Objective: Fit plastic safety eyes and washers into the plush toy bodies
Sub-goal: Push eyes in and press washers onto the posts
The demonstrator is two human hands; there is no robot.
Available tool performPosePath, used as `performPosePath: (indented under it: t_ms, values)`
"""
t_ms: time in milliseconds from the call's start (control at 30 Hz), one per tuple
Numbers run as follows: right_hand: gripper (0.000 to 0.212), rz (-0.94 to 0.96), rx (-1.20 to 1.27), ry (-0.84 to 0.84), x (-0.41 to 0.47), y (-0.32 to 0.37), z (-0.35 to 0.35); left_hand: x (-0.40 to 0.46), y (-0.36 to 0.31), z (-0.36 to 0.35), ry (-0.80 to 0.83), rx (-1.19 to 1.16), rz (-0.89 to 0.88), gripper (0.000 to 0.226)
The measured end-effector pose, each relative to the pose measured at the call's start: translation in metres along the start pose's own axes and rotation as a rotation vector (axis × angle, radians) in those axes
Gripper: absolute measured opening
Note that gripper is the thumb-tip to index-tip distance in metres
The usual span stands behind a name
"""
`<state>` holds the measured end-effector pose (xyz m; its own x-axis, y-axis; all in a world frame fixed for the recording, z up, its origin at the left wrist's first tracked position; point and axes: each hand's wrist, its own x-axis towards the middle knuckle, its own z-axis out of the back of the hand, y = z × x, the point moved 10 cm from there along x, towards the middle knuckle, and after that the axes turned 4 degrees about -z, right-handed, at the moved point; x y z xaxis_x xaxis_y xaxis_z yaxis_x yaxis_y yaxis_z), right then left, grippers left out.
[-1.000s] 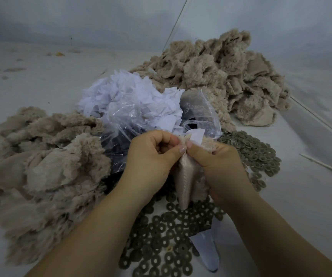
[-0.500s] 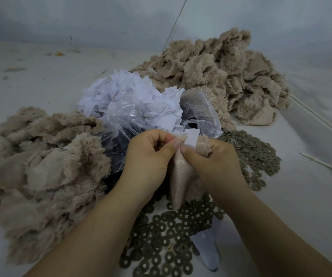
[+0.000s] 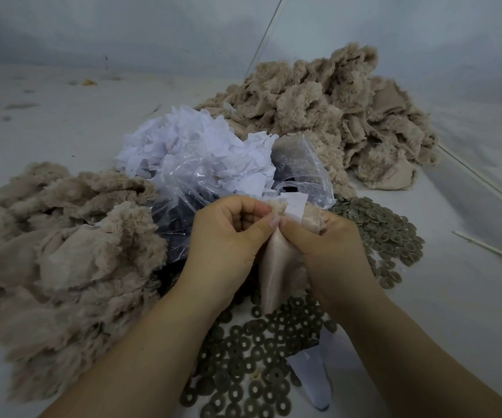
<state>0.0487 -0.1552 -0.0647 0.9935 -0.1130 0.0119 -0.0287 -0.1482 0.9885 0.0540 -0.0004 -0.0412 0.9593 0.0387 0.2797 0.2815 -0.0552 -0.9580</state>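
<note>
A beige plush toy body (image 3: 277,267), turned so its smooth backing shows, hangs between my two hands at the centre. My left hand (image 3: 228,236) and my right hand (image 3: 331,248) both pinch its upper edge, thumbs meeting at the top. A white paper piece (image 3: 295,208) sticks up behind the fingers. Several dark round washers (image 3: 252,357) lie scattered on the table below my hands, and more washers (image 3: 382,233) are heaped to the right. No safety eye shows; my fingers hide whatever is between them.
A pile of plush bodies (image 3: 62,260) lies at the left, another plush pile (image 3: 334,116) at the back right. A clear plastic bag (image 3: 189,194) with dark parts and white paper scraps (image 3: 189,146) sits behind my hands. Thin sticks (image 3: 491,251) lie at the right.
Both hands with the plush body have shifted slightly lower and nearer, and the thumbs have closed tighter on its upper edge. Everything else is still.
</note>
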Motion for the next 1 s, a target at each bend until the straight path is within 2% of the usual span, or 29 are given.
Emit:
performPosePath:
  t_ms: [100,300,467,567,767,833,933,1000]
  values:
    - [0.014,0.041,-0.075,-0.051,0.000,0.004,0.003,0.000,0.000,-0.001,0.002,-0.024,0.013,0.017]
    - [0.013,0.043,-0.024,-0.044,-0.001,0.004,0.003,-0.001,-0.003,-0.001,0.017,-0.022,0.004,0.022]
    - [0.013,-0.106,0.137,0.011,0.000,-0.010,-0.001,0.000,-0.012,-0.001,0.024,0.117,-0.079,0.024]
    - [0.013,-0.170,0.167,0.034,0.001,-0.015,-0.003,0.001,-0.010,0.001,0.028,0.119,-0.068,0.025]
    - [0.013,-0.074,0.035,0.067,0.002,-0.005,-0.003,0.002,-0.008,-0.001,0.050,0.133,-0.063,0.024]
    - [0.018,-0.086,0.081,0.098,0.003,-0.006,-0.006,0.002,-0.005,0.000,0.054,0.095,-0.037,0.025]
    - [0.037,-0.163,0.181,0.162,0.003,-0.013,-0.012,0.003,-0.003,0.003,0.043,0.054,-0.016,0.028]
    - [0.038,-0.158,0.166,0.163,0.004,-0.012,-0.012,0.003,-0.002,0.003,0.044,0.047,-0.003,0.028]
